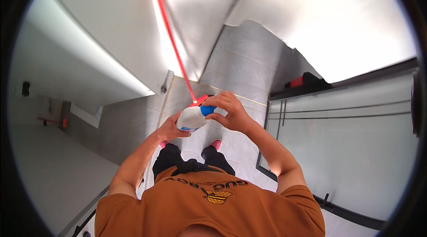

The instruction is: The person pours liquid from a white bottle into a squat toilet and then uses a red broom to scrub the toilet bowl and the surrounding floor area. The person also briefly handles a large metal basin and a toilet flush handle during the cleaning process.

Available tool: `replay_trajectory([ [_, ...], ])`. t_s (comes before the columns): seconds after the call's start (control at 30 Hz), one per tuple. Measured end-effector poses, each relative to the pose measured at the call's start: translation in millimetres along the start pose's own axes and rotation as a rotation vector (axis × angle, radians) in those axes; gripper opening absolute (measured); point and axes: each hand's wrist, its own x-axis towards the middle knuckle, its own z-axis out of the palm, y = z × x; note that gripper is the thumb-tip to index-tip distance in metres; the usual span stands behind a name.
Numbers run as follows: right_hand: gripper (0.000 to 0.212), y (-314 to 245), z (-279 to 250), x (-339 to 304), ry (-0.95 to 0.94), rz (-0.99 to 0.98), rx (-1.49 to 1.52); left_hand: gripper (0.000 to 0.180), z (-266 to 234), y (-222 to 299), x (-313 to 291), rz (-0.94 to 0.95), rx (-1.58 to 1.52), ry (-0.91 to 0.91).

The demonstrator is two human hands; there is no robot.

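Note:
A white plastic bottle (190, 118) with a blue cap (207, 110) lies tilted between my hands, in front of my body. My left hand (172, 126) grips the bottle's body from the left, near its base. The fingers of my right hand (230, 110) close round the blue cap from the right. Just beyond the bottle, the red head (201, 100) of a long-handled tool rests low, partly hidden by the bottle and my right hand. Its red handle (170, 34) leans up and away toward the far left.
A white door (106, 28) stands at the left. To the right is a dark-framed glass panel (342, 126). White sheeting (329, 19) hangs at the far right above the grey tiled floor (242, 54). A black-and-red object (307, 81) sits beside the panel's frame.

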Motion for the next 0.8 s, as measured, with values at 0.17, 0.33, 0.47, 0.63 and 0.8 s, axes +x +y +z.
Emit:
replay_trajectory([
  [0.17,0.039,30,-99,-95,0.102,-0.005,-0.126,0.080,113,24,75,-0.049,-0.017,-0.169],
  [0.33,0.039,51,-161,-164,0.142,0.149,-0.220,0.080,187,36,137,-0.045,0.057,-0.277],
  [0.47,0.040,76,-186,-188,0.189,0.506,-0.165,0.076,214,65,186,0.063,0.270,-0.278],
  [0.63,0.049,116,-234,-165,0.163,0.781,-0.102,0.067,218,116,264,0.129,0.420,-0.216],
  [0.8,0.069,130,-312,-115,0.197,0.672,-0.056,0.075,203,183,337,-0.008,0.350,-0.294],
])
